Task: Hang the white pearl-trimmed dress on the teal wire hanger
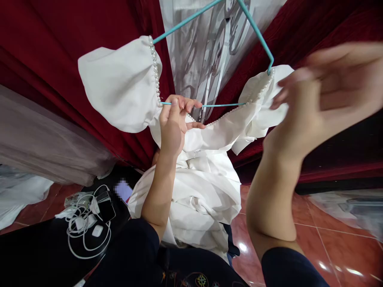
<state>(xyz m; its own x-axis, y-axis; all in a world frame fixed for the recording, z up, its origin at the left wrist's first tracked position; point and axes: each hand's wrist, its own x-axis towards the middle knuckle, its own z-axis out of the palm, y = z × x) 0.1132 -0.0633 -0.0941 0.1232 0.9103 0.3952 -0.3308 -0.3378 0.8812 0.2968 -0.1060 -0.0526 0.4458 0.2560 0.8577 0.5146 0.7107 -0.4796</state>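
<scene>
A white dress with puffed sleeves and a pearl-trimmed neckline hangs on a teal hanger in front of me. My left hand is closed, pinching the hanger's bottom bar and the pearl edge of the neckline near the left sleeve. My right hand is raised close to the camera, blurred, with fingers spread, its fingertips at the right sleeve by the hanger's corner. It holds nothing that I can see.
Dark red curtains and a grey-patterned sheer panel hang behind the dress. At lower left, a phone, white chargers and tangled cables lie on a dark surface. Glossy red floor tiles spread to the right.
</scene>
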